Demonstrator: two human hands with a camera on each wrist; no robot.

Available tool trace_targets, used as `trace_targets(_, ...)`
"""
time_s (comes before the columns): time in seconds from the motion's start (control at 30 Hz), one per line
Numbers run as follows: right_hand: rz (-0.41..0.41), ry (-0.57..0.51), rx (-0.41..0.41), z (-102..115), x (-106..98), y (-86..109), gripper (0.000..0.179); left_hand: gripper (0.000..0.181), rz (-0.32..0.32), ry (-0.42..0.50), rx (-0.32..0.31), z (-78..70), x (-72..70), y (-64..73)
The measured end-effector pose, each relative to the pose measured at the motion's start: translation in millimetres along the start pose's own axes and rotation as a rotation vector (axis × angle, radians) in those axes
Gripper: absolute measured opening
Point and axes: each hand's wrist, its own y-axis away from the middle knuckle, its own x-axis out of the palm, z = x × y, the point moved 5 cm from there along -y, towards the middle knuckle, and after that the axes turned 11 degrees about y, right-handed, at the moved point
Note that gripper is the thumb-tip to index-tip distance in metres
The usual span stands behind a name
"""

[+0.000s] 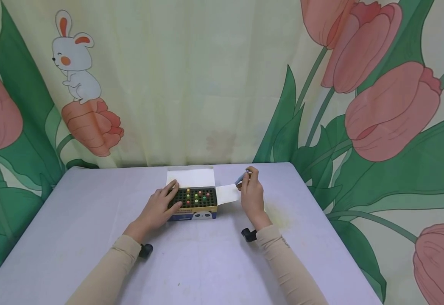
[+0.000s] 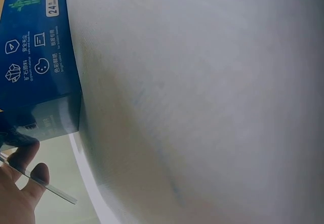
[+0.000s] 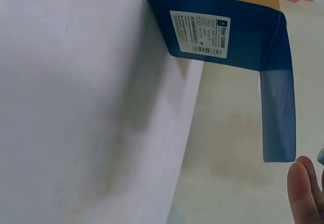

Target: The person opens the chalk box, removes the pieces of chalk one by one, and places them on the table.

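I'm resting my left grip [image 1: 155, 208], fingers spread, over the nine o'clock end of the box [image 1: 202, 215] on the tabletop [image 1: 206, 262]. Off its three o'clock, my right grip [image 1: 253, 197] is pinching a pale-blue stick [image 1: 240, 179]; at twelve, a white flap [image 1: 192, 177] is extending.

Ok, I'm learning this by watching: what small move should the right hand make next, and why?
Probably carry the blue stick over the box and lower it into a free hole, since the right hand pinches it beside the box, many holes look empty, and the left hand rests on the box.
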Motion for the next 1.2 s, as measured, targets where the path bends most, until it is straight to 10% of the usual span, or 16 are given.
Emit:
trace_targets(0.9,0.042,0.094,0.086,-51,0,5.5,0.019,0.076,-0.009,0.004,0.009,1.7,0.4,-1.5)
trace_targets(1.2,0.226,0.22,0.163,-74,12,9.1,0.019,0.075,-0.007,0.013,0.007,3.0,-0.1,-1.2)
